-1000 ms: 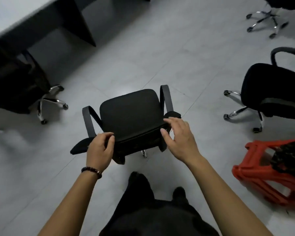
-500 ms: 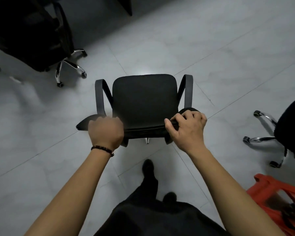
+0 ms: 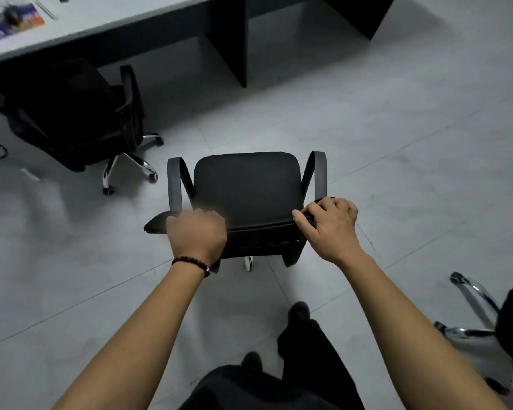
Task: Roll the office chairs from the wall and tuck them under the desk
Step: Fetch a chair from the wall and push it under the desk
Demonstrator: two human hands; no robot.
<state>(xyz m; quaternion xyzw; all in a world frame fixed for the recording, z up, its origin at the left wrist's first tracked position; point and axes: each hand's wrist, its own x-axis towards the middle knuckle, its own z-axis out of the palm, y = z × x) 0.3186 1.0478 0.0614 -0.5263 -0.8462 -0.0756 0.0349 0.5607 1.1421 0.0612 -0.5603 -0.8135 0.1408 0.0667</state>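
A black office chair (image 3: 246, 184) with grey armrests stands on the tiled floor in front of me, its seat facing the desk (image 3: 101, 22). My left hand (image 3: 196, 235) grips the left end of the backrest top. My right hand (image 3: 329, 226) grips its right end, fingers curled over the edge. The desk has a white top and black panel legs, with an open bay straight ahead of the chair.
A second black chair (image 3: 71, 113) with a chrome base sits partly under the desk at the left. A third chair's chrome legs (image 3: 471, 303) show at the lower right. Papers (image 3: 12, 19) lie on the desk top. My feet (image 3: 299, 312) are behind the chair.
Both hands closed on the backrest. The chair turned and rolled toward the desk, which has come into view ahead. The red stool has left the frame.
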